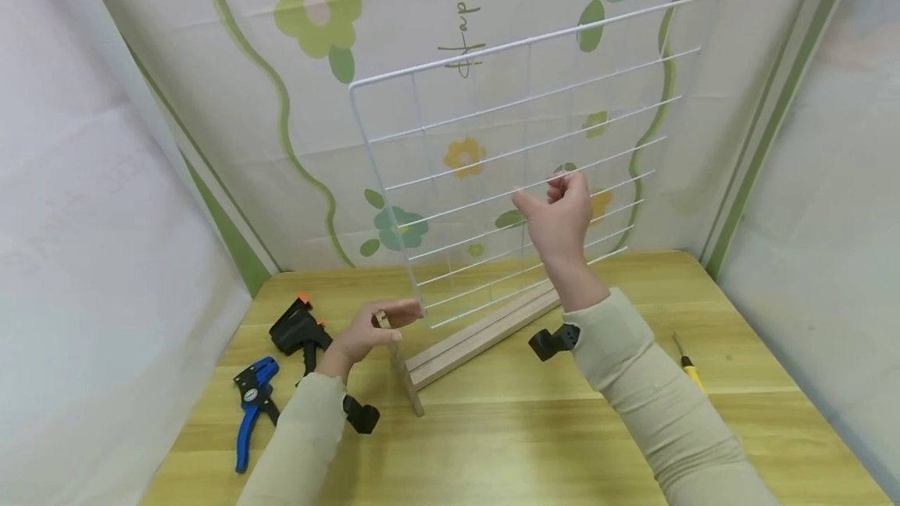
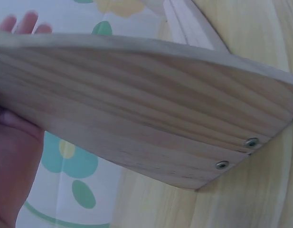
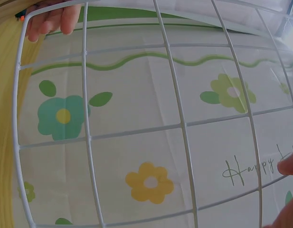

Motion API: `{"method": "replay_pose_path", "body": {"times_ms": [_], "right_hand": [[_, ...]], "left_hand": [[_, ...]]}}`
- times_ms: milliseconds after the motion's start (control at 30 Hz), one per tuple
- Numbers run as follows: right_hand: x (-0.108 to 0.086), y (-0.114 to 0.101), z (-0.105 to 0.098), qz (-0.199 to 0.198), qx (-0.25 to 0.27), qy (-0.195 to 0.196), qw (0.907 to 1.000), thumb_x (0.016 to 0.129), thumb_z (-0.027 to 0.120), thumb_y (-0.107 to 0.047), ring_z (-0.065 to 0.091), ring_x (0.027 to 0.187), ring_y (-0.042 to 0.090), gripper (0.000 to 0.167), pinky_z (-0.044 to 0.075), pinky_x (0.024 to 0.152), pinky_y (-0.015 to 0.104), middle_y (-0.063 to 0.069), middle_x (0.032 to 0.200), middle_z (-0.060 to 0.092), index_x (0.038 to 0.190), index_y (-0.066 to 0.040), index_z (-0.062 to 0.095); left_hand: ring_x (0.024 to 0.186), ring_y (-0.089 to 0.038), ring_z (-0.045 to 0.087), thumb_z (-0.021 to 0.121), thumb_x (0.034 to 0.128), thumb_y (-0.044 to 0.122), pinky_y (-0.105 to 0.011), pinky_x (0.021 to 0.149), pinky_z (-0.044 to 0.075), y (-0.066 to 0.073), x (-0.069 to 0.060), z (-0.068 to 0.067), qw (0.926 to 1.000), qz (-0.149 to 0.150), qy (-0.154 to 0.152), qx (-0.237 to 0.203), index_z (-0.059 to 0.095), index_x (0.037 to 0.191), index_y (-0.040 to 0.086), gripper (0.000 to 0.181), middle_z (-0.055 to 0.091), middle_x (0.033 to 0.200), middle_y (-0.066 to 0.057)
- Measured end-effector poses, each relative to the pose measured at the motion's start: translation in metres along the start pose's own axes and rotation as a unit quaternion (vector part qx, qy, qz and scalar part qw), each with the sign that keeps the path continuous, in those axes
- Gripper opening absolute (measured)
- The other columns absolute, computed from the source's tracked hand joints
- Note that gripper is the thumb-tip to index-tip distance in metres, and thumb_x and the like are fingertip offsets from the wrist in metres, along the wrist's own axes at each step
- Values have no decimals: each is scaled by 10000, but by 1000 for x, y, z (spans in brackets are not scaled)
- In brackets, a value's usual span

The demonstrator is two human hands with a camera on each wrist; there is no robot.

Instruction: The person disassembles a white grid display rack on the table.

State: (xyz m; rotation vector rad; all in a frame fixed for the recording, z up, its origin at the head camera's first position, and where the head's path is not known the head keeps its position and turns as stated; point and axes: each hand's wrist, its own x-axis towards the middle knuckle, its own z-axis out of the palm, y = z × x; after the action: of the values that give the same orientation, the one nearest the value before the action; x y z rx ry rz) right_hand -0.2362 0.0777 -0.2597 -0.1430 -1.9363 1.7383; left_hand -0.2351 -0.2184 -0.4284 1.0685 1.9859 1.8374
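My right hand (image 1: 562, 217) pinches a wire of a white wire grid panel (image 1: 450, 127), raised at a tilt above the table. My left hand (image 1: 366, 330) holds the upper end of a wooden end board (image 1: 406, 381), thumb on one side and fingers stretched out past the other. Those fingers are close to the panel's lower left corner; whether they touch it I cannot tell. Two wooden rails (image 1: 478, 338) run from the board to the right. In the left wrist view, two screws (image 2: 251, 142) show near the board's lower end (image 2: 137, 109). The right wrist view shows the grid (image 3: 182, 126) close up.
Left on the wooden table (image 1: 492, 443) lie a blue-and-black wire stripper (image 1: 251, 404) and a black clamp-like tool with orange tips (image 1: 298, 330). A yellow-handled screwdriver (image 1: 691, 372) lies at right. A flower-printed cloth wall (image 1: 232, 123) stands behind.
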Motion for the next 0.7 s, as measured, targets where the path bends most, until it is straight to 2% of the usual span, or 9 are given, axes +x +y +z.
{"method": "replay_pose_path", "body": {"times_ms": [133, 267, 333, 467, 600, 700], "right_hand": [[-1, 4, -4, 49, 54, 14, 10000, 717, 713, -90, 345, 874, 137, 383, 329, 699, 242, -11, 894, 339, 916, -89, 386], [-2, 9, -8, 115, -28, 21, 9999, 723, 722, -97, 343, 888, 154, 396, 327, 710, 248, -6, 899, 336, 938, -79, 390], [-3, 12, -9, 158, -57, 20, 9999, 728, 726, -104, 344, 894, 158, 398, 330, 719, 249, -3, 905, 339, 938, -87, 389], [-7, 17, -13, 227, -42, 28, 9997, 738, 728, -117, 351, 909, 165, 391, 332, 737, 253, 3, 923, 351, 934, -108, 390], [-11, 23, -16, 326, -14, 15, 9995, 738, 728, -120, 354, 923, 184, 396, 335, 738, 259, 4, 924, 347, 919, -125, 376], [-12, 26, -17, 399, -15, -7, 9992, 731, 722, -113, 355, 920, 181, 400, 346, 736, 261, 7, 927, 347, 923, -128, 372]], "left_hand": [[1154, -105, 553, 686, 837, 285, -235, 983, 406, 3, 3, -6, 9970, -181, -653, -363, 602, 1237, 248, 410, 624, 1198, 85], [1173, -103, 541, 683, 840, 309, -229, 1011, 380, 4, 8, -15, 9865, -244, -1433, -750, 610, 1230, 248, 402, 606, 1230, 68], [1161, -103, 550, 689, 824, 340, -233, 1014, 382, 4, 10, -19, 9809, -267, -1723, -856, 624, 1212, 244, 405, 611, 1221, 62], [1071, -117, 608, 719, 762, 406, -245, 950, 438, 5, 13, -25, 9744, -444, -1983, -965, 691, 1111, 240, 387, 657, 1132, 60], [953, -110, 649, 766, 732, 368, -266, 874, 487, 4, 16, -28, 9688, -649, -2128, -1095, 744, 977, 227, 283, 700, 1015, 64], [892, -91, 656, 769, 731, 362, -268, 860, 494, 2, 18, -30, 9628, -659, -2334, -1195, 753, 933, 236, 238, 710, 955, 80]]}}
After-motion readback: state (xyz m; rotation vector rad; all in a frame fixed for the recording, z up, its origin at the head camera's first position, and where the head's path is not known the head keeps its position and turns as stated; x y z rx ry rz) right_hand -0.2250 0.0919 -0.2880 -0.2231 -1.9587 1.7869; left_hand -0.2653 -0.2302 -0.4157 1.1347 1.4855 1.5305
